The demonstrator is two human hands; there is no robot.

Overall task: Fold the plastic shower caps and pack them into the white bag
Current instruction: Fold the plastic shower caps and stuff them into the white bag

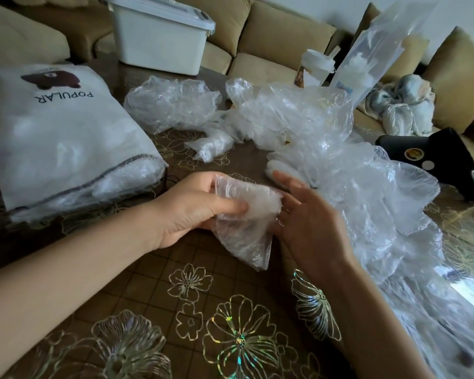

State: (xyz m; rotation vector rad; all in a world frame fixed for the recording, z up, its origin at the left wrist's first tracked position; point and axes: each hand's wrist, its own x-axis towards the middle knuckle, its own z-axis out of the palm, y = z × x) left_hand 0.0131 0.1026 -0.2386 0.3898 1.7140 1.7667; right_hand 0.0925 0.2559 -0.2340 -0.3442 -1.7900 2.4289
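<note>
Right of the bag's (58,127) open edge, over open cloth (159,272), the left hand (192,209) pinches a cap (244,236); the right hand (309,222), fingers straight, touches it.

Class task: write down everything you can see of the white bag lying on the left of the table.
The white bag is thin, slightly see-through fabric, lying flat on the table at the left. It bears the word POPULAR and a dark brown picture, both upside down from this view. Its open mouth, edged with a grey seam, faces the person, and clear plastic bulges out of it. Pale lumps show through the cloth.
</note>
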